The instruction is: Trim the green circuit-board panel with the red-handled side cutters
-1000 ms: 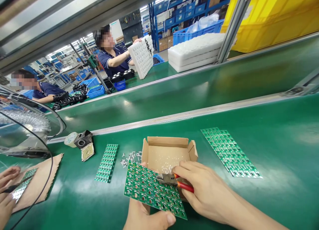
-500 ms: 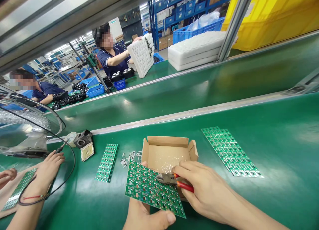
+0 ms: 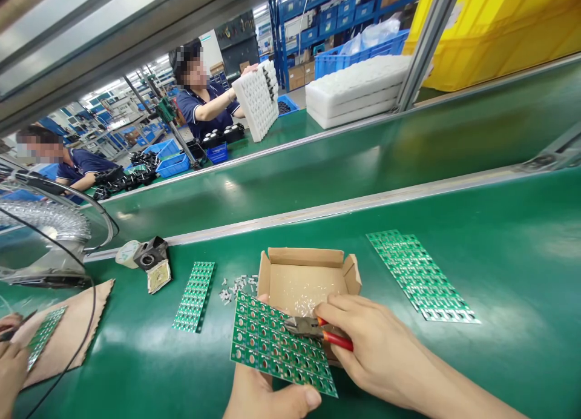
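A green circuit board panel [image 3: 281, 345] with rows of round holes is gripped at its lower edge by my left hand [image 3: 272, 395], tilted above the bench. My right hand [image 3: 367, 337] is closed round red-handled cutting pliers [image 3: 313, 328]. Their jaws lie against the panel's upper surface; exactly what they bite on is too small to tell. Behind the panel stands an open cardboard box [image 3: 304, 261] with tiny bright clippings in it. Small grey components [image 3: 238, 287] lie loose left of the box.
Another panel [image 3: 194, 296] lies to the left, and overlapping panels [image 3: 422, 277] lie to the right. A soldering stand [image 3: 154, 255] sits near the bench's back rail. At far left a co-worker's hands [image 3: 11, 358] work over a panel on a brown mat [image 3: 86, 322], with a cable hanging in front.
The co-worker's hand at the left has drawn back from the soldering stand to the panel on the mat. My panel has shifted very slightly; my pliers stay in place.
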The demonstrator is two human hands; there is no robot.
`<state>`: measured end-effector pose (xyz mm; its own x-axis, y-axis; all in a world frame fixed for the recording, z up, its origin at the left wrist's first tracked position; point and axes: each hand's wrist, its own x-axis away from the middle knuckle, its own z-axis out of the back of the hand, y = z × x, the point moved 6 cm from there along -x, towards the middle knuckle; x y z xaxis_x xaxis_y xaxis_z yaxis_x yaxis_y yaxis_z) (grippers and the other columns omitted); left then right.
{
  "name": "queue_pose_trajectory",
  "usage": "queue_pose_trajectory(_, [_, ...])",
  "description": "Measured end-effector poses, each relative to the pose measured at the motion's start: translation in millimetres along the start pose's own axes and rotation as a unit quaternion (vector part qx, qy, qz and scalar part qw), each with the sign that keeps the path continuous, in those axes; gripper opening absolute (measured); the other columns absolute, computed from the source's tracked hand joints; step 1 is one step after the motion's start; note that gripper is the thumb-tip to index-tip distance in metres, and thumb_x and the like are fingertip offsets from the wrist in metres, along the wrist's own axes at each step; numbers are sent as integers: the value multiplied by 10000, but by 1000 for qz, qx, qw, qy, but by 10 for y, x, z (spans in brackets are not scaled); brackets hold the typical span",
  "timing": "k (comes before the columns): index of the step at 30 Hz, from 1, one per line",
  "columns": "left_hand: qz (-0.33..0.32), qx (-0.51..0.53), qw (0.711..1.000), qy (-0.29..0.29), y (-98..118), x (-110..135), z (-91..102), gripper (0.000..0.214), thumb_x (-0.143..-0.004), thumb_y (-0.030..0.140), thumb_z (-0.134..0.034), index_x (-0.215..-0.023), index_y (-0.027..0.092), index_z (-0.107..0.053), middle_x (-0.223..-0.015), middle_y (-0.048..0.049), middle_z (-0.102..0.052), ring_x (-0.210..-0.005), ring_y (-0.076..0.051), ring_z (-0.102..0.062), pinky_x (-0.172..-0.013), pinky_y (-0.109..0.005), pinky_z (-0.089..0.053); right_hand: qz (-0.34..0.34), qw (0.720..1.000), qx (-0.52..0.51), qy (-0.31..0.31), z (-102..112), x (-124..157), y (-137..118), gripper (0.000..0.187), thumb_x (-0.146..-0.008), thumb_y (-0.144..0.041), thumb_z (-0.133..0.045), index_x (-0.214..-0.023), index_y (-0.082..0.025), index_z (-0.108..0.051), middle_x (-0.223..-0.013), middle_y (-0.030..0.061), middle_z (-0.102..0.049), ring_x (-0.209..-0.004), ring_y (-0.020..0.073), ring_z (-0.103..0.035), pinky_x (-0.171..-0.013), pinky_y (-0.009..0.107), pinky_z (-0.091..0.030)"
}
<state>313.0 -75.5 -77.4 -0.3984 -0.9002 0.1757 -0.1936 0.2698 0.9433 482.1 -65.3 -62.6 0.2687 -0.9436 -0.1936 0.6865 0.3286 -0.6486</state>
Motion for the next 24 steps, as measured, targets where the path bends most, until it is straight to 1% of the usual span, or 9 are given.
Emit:
queue_pose_trajectory(2, [2, 6, 1000, -8, 0, -5, -12, 1079, -675, 308, -841, -1560, 140, -246, -1321, -226, -549, -1341, -382, -450, -1128, -558, -311, 17, 999, 22, 26, 22, 6, -17, 121, -833, -135, -429, -788, -163, -539, -787, 36, -539, -696, 165, -429, -638, 289, -261])
queue_pose_trajectory(3, [2, 7, 1000, -12, 1, -10, -16, 1077, -671, 299, -840, -1556, 137, -248, -1312, -231, -553, -1317, -388, -474, -1106, -566, -331, 21, 999, 30, 30, 24, 9, -21, 125, -826, -125, -425, -784, -165, -535, -778, 33, -539, -687, 166, -428, -632, 286, -258])
queue_pose_trajectory(6, [-4, 21, 1000, -15, -3, -22, -14, 1061, -668, 276, -840, -1546, 140, -259, -1310, -229, -556, -1302, -384, -492, -1114, -574, -315, 14, 999, 30, 11, 7, 14, -12, 127, -811, -124, -414, -768, -167, -526, -763, 30, -542, -660, 164, -419, -619, 281, -245])
queue_pose_trajectory(9, [-23, 46, 999, -14, 7, -28, -10, 1054, -672, 262, -841, -1544, 139, -262, -1335, -229, -536, -1352, -383, -438, -1148, -569, -264, -11, 1000, 5, -18, -5, 10, 30, 139, -841, -168, -404, -784, -164, -531, -790, 33, -550, -663, 158, -422, -622, 286, -244])
queue_pose_trajectory(11, [-24, 54, 998, -4, 5, -29, -4, 1072, -668, 274, -846, -1549, 138, -250, -1358, -229, -516, -1394, -383, -381, -1157, -549, -264, -21, 1000, 0, -15, 11, 1, 55, 152, -863, -188, -398, -807, -162, -536, -807, 39, -551, -697, 163, -433, -639, 294, -257])
queue_pose_trajectory(13, [-20, 59, 998, 9, -1, -29, 3, 1100, -655, 275, -854, -1555, 143, -236, -1376, -222, -499, -1421, -375, -337, -1172, -525, -257, -18, 1000, 7, -5, 26, -9, 59, 145, -862, -181, -407, -828, -161, -546, -822, 46, -551, -731, 170, -436, -662, 301, -270])
queue_pose_trajectory(16, [-23, 76, 997, 11, 2, -29, -5, 1132, -632, 250, -862, -1559, 150, -221, -1382, -218, -488, -1430, -374, -315, -1179, -520, -246, -10, 1000, 12, -2, 11, -19, 38, 126, -838, -161, -434, -844, -163, -559, -852, 49, -550, -759, 177, -432, -688, 305, -275])
queue_pose_trajectory(20, [-21, 71, 997, 6, 13, -28, -24, 1132, -628, 252, -857, -1558, 145, -220, -1352, -221, -511, -1402, -379, -363, -1140, -520, -310, -10, 1000, 1, -5, -23, -25, 8, 109, -823, -166, -449, -836, -163, -557, -850, 49, -547, -741, 174, -425, -671, 303, -261])
queue_pose_trajectory(24, [-25, 68, 997, 0, 49, -30, -48, 1118, -638, 246, -849, -1557, 146, -220, -1327, -214, -538, -1351, -365, -443, -1144, -511, -310, -14, 1000, -10, -7, -40, -33, 11, 109, -828, -167, -443, -826, -159, -551, -847, 50, -545, -756, 174, -433, -679, 306, -265])
